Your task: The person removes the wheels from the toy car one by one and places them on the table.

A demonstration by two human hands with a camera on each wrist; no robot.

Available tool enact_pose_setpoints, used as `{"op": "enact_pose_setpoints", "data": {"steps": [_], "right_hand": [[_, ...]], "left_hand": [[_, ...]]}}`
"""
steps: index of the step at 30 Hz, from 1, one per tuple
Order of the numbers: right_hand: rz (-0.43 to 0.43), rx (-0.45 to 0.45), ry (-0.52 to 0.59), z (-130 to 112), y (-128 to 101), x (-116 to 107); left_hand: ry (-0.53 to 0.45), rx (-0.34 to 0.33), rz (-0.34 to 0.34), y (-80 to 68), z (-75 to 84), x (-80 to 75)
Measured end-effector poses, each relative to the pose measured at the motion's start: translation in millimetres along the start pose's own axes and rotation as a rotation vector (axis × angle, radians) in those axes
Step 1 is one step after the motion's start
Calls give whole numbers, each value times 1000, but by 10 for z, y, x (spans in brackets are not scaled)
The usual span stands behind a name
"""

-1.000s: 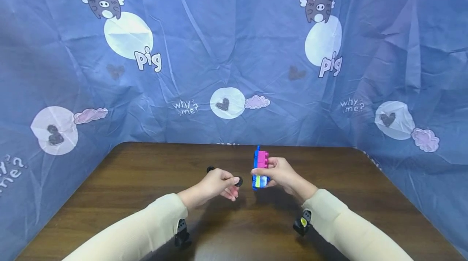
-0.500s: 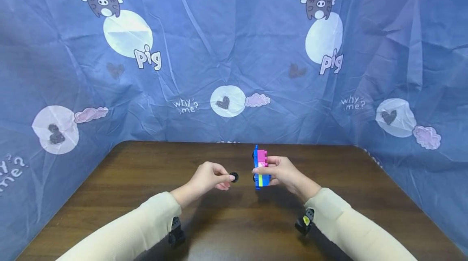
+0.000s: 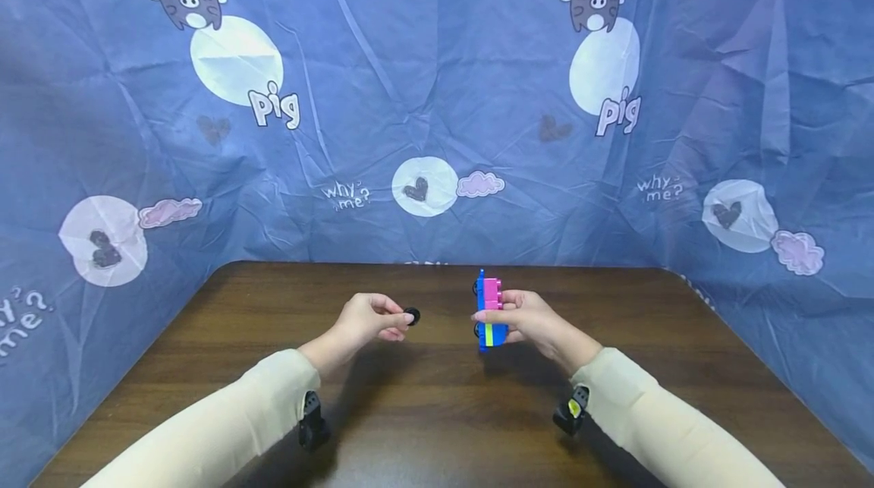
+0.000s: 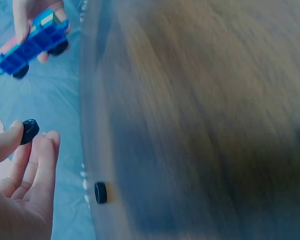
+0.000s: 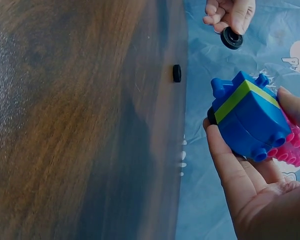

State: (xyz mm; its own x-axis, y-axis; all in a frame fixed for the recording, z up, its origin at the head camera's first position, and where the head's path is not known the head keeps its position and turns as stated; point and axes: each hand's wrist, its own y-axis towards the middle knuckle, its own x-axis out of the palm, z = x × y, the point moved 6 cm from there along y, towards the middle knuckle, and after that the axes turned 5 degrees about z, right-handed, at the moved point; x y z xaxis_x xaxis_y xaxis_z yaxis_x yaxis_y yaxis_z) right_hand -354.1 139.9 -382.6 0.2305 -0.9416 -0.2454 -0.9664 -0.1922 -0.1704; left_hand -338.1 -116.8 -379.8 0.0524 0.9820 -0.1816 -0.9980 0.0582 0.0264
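Between thumb and fingers my left hand (image 3: 358, 321) pinches a small black toy wheel (image 3: 413, 316), held apart from the toy car. My right hand (image 3: 539, 321) grips the toy car (image 3: 492, 294), built of blue and pink blocks with a yellow-green stripe, and turned on its side above the table. Black wheels (image 4: 58, 48) show on the car's underside in the left wrist view. Blue knobs (image 5: 217, 87) stick out from its end in the right wrist view. A second loose black wheel (image 5: 177, 73) stands on the table; in the head view the left hand hides it.
The brown wooden table (image 3: 437, 427) spreads under both hands. Behind it and at the sides hangs a blue cloth (image 3: 437, 93) with pig and heart prints. A small black camera (image 3: 312, 421) is strapped at the left wrist, another black camera (image 3: 570, 412) at the right.
My left hand has drawn away to the left from the car, keeping the black wheel pinched. The right hand stays almost in place, the car turned slightly so more of its wheels show.
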Motion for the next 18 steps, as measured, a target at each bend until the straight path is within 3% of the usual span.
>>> {"op": "enact_pose_setpoints", "data": {"steps": [7,18], "right_hand": [[17,13,-5,17,18,-19],[33,5,-5,31,13,-49]], "left_hand": [[-42,-45,78,121,-120,-193],[-27,-77,111,183,-176,-314]]}}
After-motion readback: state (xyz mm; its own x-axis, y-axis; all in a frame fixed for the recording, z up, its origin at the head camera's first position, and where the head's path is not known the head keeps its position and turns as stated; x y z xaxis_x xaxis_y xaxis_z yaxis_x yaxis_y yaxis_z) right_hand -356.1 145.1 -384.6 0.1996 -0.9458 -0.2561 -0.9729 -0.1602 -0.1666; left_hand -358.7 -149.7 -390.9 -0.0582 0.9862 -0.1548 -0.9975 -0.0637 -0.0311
